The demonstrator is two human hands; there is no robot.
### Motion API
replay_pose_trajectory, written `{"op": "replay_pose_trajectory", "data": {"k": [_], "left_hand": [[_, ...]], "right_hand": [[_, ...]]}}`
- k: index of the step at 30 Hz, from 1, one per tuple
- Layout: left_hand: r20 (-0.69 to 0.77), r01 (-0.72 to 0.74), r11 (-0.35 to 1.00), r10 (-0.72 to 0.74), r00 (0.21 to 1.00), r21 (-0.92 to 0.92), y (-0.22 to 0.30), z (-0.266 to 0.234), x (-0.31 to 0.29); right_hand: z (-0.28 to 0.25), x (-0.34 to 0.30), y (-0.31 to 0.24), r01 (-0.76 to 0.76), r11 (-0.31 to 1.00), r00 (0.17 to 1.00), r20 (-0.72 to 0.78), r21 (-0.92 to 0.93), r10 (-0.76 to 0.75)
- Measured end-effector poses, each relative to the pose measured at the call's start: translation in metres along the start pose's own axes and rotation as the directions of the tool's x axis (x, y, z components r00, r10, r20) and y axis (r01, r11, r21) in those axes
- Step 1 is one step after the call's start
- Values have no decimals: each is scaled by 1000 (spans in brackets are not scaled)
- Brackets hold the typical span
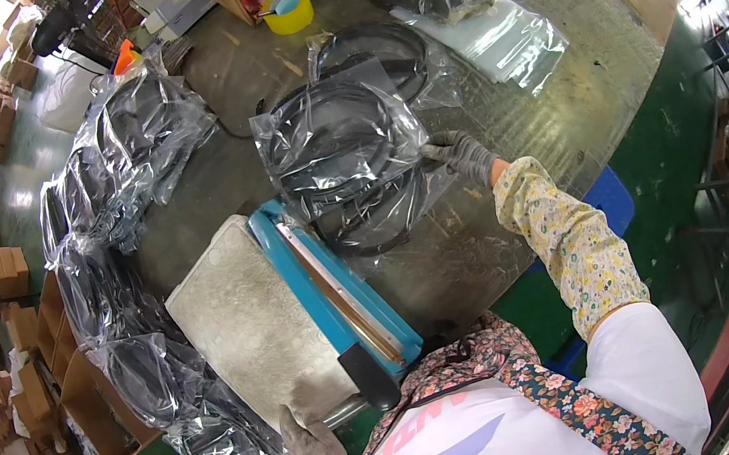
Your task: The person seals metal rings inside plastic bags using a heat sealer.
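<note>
My right hand [467, 157], in a grey knit glove, pinches the right edge of a clear plastic bag [332, 141] with coiled black tubing or cable inside. That bag overlaps another bagged black coil [374, 226] on its near side and a further coil [383, 54] behind it. My left hand [313, 446], also gloved, rests at the near edge of a worn grey board [254, 320], its fingers apart and holding nothing. Beside the board lies a blue impulse bag sealer [316, 285], with its black handle end [370, 378] toward me.
Bagged black coils [139, 136] line the table's left side, more [158, 381] hanging near the edge. Flat clear bags [497, 38] lie at the far right. Yellow tape [288, 12] sits at the back. An open carton [99, 411] stands left; a blue stool [608, 199] is at right.
</note>
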State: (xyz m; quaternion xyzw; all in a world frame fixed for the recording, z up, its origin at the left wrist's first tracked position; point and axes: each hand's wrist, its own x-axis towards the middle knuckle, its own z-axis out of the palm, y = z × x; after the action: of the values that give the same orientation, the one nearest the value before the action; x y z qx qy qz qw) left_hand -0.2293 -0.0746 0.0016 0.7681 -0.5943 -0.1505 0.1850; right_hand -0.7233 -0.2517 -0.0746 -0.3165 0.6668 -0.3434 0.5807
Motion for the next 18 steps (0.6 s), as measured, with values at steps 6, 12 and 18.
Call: {"op": "replay_pose_trajectory", "data": {"k": [6, 12, 18], "left_hand": [[-5, -121, 988, 121, 993, -94, -38, -14, 27], [-59, -243, 714, 272, 961, -656, -62, -37, 66], [22, -161, 510, 334, 942, -845, -69, -98, 104]], "right_hand": [[60, -40, -71, 231, 735, 862, -216, -637, -458], [116, -57, -186, 652, 754, 697, -332, -77, -636], [217, -160, -325, 882, 436, 420, -123, -178, -899]]}}
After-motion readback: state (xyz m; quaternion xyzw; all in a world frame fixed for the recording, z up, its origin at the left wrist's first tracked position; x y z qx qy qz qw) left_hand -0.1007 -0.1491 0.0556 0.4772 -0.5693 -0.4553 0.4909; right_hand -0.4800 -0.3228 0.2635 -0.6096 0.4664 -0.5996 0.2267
